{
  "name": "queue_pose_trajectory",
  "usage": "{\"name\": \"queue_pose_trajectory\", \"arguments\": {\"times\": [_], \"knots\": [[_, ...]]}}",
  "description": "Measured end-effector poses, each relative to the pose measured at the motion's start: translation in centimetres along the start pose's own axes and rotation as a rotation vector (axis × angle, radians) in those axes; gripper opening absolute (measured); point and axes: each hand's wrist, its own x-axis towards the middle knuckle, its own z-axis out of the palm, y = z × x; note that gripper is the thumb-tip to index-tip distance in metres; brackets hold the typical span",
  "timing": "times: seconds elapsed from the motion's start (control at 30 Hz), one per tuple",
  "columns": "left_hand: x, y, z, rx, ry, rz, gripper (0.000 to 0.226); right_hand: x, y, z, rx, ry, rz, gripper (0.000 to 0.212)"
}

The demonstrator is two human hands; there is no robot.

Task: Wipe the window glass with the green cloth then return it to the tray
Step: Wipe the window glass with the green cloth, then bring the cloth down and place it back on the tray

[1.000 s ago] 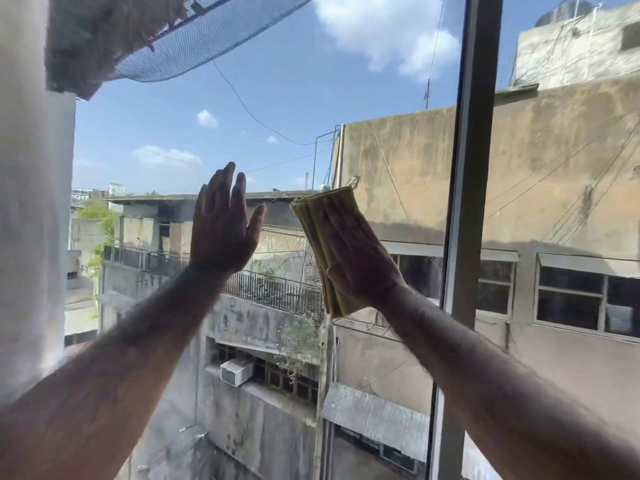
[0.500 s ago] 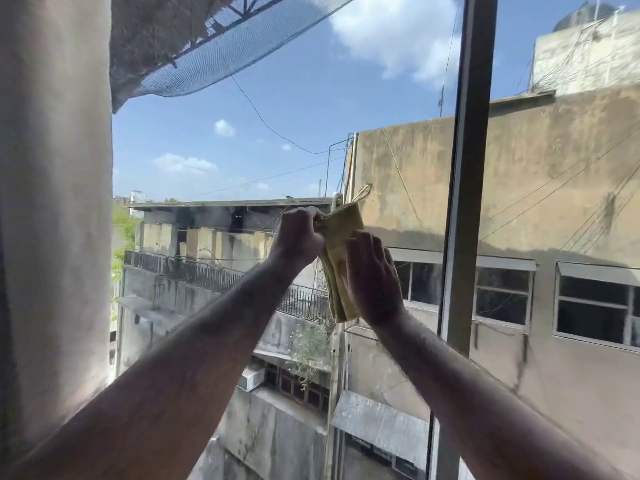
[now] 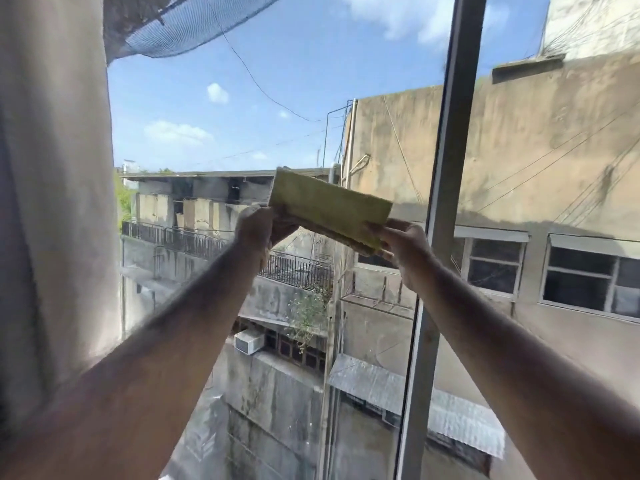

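Holding the green cloth (image 3: 329, 209) folded into a flat pad, the left hand (image 3: 258, 230) pinches its lower left corner and the right hand (image 3: 401, 245) pinches its lower right end, both sets of fingers closed on the fabric, so the pad stands up above the fingertips and stretches between them. It sits in front of the window glass (image 3: 294, 98), to the left of the window frame (image 3: 450, 168); whether it touches the pane I cannot tell. The step in hand looks like refolding or turning the pad to a fresh face. To do it well, keep the layers squared between the two pinches, then lay one palm flat behind the pad before the other hand lets go. The tray is nowhere in view.
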Motion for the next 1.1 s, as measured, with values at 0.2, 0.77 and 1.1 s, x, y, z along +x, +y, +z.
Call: {"name": "queue_pose_trajectory", "arguments": {"times": [0.2, 0.77, 1.1], "knots": [[-4.9, -7.3, -4.5, 0.063, -0.191, -0.213, 0.011, -5.0, 6.5, -1.5, 0.193, -0.018, 0.221, 0.007], [-35.4, -48.2, -31.4, 0.570, -0.079, -1.012, 0.012, -44.1, 51.8, -6.7, 0.048, -0.077, 1.181, 0.015], [-54.4, -65.4, -40.9, 0.953, -0.114, -1.279, 0.039, -66.0, 67.3, -7.9, -0.317, -0.078, 1.494, 0.024]]}}
